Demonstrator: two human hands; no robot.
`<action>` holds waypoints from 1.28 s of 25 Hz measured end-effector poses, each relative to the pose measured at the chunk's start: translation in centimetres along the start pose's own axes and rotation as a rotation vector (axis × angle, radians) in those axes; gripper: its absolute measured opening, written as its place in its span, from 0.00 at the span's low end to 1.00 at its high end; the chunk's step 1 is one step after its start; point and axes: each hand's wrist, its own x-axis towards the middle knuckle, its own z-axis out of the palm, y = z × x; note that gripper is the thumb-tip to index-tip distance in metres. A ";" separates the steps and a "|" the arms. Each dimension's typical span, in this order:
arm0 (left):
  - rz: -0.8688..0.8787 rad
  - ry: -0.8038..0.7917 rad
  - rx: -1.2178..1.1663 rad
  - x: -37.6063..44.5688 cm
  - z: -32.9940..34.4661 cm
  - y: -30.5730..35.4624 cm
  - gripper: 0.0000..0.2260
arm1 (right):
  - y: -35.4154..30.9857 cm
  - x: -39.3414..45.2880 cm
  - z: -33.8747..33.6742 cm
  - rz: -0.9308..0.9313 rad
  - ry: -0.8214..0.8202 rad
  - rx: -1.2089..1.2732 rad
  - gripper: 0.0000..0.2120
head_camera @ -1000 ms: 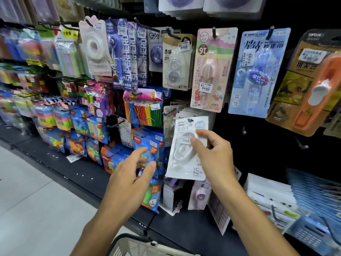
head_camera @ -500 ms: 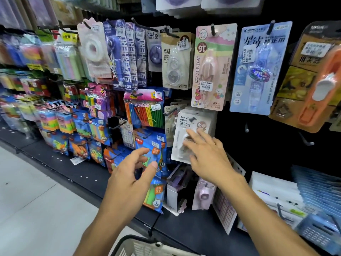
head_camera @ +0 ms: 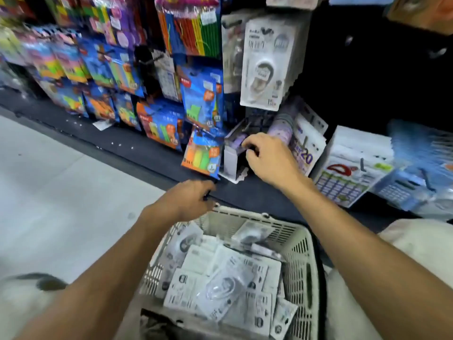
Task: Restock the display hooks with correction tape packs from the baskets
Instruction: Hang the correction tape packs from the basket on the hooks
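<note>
Hovering loosely curled, both hands (head_camera: pixel 188 200) (head_camera: pixel 269 158) hold nothing above slatted plastic basket (head_camera: pixel 297 244).

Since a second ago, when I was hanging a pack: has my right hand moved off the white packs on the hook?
Yes. The right hand has dropped below the hung white packs and now hovers low by the shelf, above the basket.

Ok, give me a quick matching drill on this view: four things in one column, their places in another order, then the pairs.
Things:
1. basket
2. white packs
3. left hand
4. right hand

Places:
A. hanging on a hook
B. by the small white box on the shelf
C. at the basket's far rim
D. low in view, full of packs

Pairs: 1-D, 2-A, 3-C, 4-B
</note>
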 end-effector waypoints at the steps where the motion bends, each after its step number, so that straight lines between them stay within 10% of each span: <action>1: 0.008 -0.150 0.059 -0.6 2.6 -0.8 0.18 | 0.6 -1.9 2.1 0.056 -0.151 -0.017 0.14; 5: -0.126 -0.601 0.028 -4.1 11.7 -4.6 0.21 | 4.9 -11.9 9.8 0.234 -0.963 -0.137 0.17; 8: -0.160 -0.657 0.089 -5.9 15.3 -6.9 0.22 | 8.0 -19.0 13.8 0.496 -1.117 -0.133 0.17; 18: -0.218 -0.315 -0.128 -5.1 21.0 -7.3 0.19 | 8.5 -20.7 19.9 0.793 -0.659 -0.171 0.23; 24: -0.318 -0.296 -0.073 -1.4 25.1 -5.3 0.37 | 8.4 -19.7 21.2 1.016 -0.529 0.736 0.19; 32: -0.195 -0.296 -0.247 -0.9 23.9 -4.3 0.39 | 6.6 -16.4 18.0 0.803 -0.383 0.749 0.05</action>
